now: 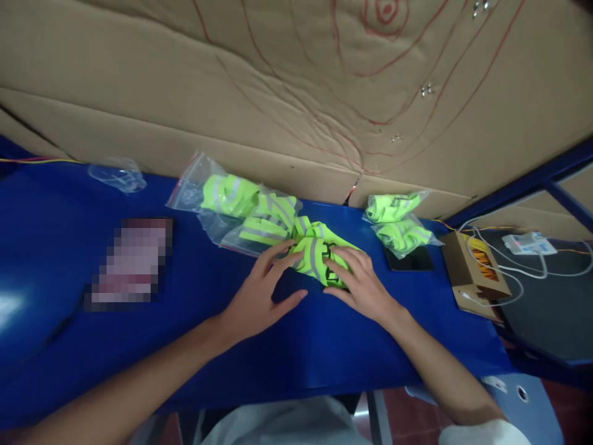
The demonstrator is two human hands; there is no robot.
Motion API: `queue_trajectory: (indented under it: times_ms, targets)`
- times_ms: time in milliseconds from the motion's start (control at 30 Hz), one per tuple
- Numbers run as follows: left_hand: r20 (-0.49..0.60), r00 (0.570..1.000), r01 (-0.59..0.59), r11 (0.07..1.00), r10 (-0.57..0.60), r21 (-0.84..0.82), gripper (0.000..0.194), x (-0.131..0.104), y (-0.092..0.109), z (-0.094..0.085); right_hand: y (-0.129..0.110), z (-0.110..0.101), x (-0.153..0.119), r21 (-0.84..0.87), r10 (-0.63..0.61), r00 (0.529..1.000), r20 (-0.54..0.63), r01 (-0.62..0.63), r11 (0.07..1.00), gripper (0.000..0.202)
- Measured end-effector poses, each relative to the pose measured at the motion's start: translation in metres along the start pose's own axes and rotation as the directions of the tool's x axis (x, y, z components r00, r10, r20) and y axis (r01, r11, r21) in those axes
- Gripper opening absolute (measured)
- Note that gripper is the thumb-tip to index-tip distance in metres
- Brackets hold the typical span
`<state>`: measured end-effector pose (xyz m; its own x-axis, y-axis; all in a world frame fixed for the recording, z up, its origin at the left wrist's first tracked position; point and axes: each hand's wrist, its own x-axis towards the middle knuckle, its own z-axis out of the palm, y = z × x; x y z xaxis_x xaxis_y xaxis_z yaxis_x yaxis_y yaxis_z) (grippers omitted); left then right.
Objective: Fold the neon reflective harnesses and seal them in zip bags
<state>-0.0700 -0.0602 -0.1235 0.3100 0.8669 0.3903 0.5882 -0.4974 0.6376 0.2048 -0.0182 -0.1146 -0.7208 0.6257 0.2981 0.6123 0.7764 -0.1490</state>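
Note:
A bright yellow-green reflective vest (pixel 311 254) with grey stripes and black fastenings lies bunched on the blue table in front of me. My left hand (pixel 264 293) is at its left edge, fingers spread and thumb apart. From the right, my right hand (pixel 359 281) rests its spread fingers on the vest's right part. Neither hand is closed round the cloth. Just behind my left hand, clear plastic bags (pixel 185 191) hold more folded yellow-green reflective cloth (pixel 231 194).
Two bagged yellow-green bundles (pixel 393 207) lie at the back right, by a dark flat device (pixel 410 259). Further right stand an open cardboard box (pixel 477 272) and white cables (pixel 521 287). A crumpled clear bag (pixel 118 176) and a blurred-out rectangle (pixel 134 262) are at left. Cardboard (pixel 278 93) walls the back.

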Motion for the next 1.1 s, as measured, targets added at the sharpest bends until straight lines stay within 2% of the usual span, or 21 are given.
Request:
queue_trajectory:
  times_ms: [100,233,300,400,433,500,567,633,700,767,833,900,1000,1033,1100]
  targets:
    - [0.018,0.999,-0.04,0.998,0.039,0.042,0.064,0.004,0.001,0.0,-0.005,-0.002,0.001,-0.046,-0.105,0.994,0.017,0.106,0.993,0.038]
    - [0.008,0.996,-0.092,0.992,0.092,0.085,0.061,0.012,0.006,-0.008,-0.01,-0.007,0.002,0.008,-0.154,0.988,0.013,0.154,0.988,0.031]
    - [0.053,0.987,-0.154,0.981,0.149,0.122,0.064,0.019,0.012,-0.015,-0.012,-0.008,0.002,0.089,-0.101,0.995,-0.001,0.101,0.991,0.031]
    - [0.17,0.958,-0.264,0.946,0.233,0.19,0.07,0.039,0.019,-0.023,-0.011,-0.009,0.001,0.188,0.074,0.996,-0.052,-0.063,0.98,0.036]
    - [0.215,0.948,-0.28,0.937,0.236,0.208,0.072,0.047,0.02,-0.022,-0.009,-0.009,0.0,0.206,0.152,0.986,-0.065,-0.135,0.969,0.04]
    - [0.318,0.926,-0.284,0.93,0.203,0.235,0.073,0.064,0.017,-0.018,-0.002,-0.008,-0.001,0.251,0.282,0.958,-0.053,-0.261,0.932,0.063]
    - [0.447,0.884,-0.278,0.925,0.141,0.258,0.076,0.077,0.013,-0.013,0.005,-0.007,-0.002,0.319,0.318,0.948,0.018,-0.307,0.897,0.075]
    - [0.535,0.84,-0.3,0.899,0.09,0.32,0.07,0.083,0.014,-0.011,0.01,-0.008,-0.003,0.365,0.302,0.953,0.027,-0.291,0.884,0.058]
    - [0.543,0.835,-0.354,0.842,0.09,0.406,0.054,0.084,0.023,-0.014,0.01,-0.012,-0.004,0.324,0.299,0.949,-0.095,-0.254,0.911,0.035]
    - [0.473,0.871,-0.4,0.756,0.136,0.518,0.042,0.081,0.034,-0.018,0.005,-0.017,-0.005,0.186,0.245,0.93,-0.275,-0.198,0.962,0.02]
    - [0.366,0.908,-0.402,0.665,0.202,0.63,0.037,0.073,0.04,-0.019,-0.002,-0.022,-0.007,-0.004,0.097,0.933,-0.346,-0.105,0.995,0.009]
    - [0.324,0.909,-0.416,0.606,0.261,0.678,0.036,0.057,0.039,-0.019,-0.008,-0.025,-0.013,-0.157,-0.069,0.97,-0.235,0.033,0.987,0.012]
    - [0.42,0.851,-0.521,0.607,0.315,0.6,0.031,0.018,0.029,-0.02,-0.016,-0.032,-0.03,-0.167,-0.2,0.98,0.013,0.2,0.965,0.021]
    - [0.451,0.833,-0.545,0.624,0.322,0.561,0.034,0.006,0.028,-0.021,-0.017,-0.035,-0.036,-0.121,-0.213,0.976,0.038,0.216,0.969,0.026]
    - [0.435,0.827,-0.551,0.663,0.355,0.507,0.034,-0.011,0.03,-0.025,-0.02,-0.04,-0.045,-0.011,-0.19,0.982,-0.013,0.19,0.982,0.026]
